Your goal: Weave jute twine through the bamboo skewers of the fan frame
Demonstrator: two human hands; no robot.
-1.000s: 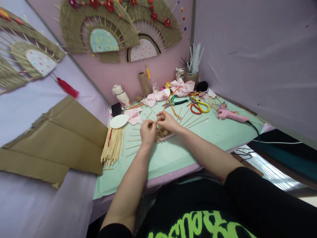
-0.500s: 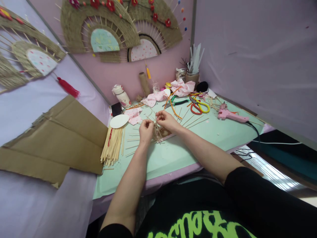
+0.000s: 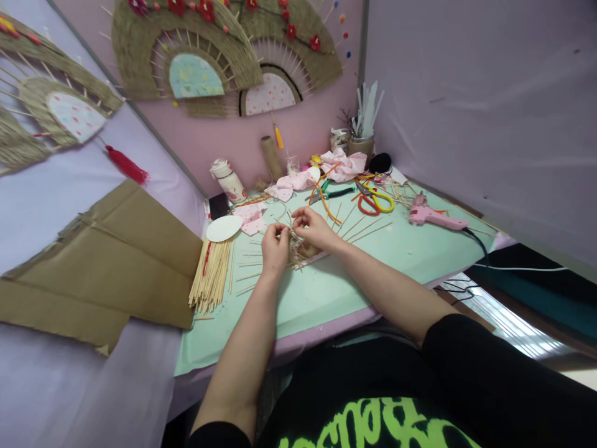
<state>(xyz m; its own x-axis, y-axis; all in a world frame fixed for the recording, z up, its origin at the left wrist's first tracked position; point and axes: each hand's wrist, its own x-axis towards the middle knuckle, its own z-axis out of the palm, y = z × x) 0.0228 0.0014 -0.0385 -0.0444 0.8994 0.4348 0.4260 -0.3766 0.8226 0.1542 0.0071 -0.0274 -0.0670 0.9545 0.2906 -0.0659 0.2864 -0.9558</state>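
Left hand (image 3: 275, 247) and right hand (image 3: 314, 229) near each other, fingertips pinched narrow on tan twine (image 3: 295, 254) — it's amid radiating sticks (image 3: 370, 231) on the green tabletop (image 3: 321, 297), scissors (image 3: 383, 200) beyond.

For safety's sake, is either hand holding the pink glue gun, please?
No, the glue gun lies apart from the left hand and right hand.

The table (image 3: 336, 292) bears scissors (image 3: 368, 192) and, seemingly, fanned sticks (image 3: 373, 232).

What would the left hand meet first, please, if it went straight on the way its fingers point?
Probably the right hand, just across from the left hand, though depth between the two is unclear.
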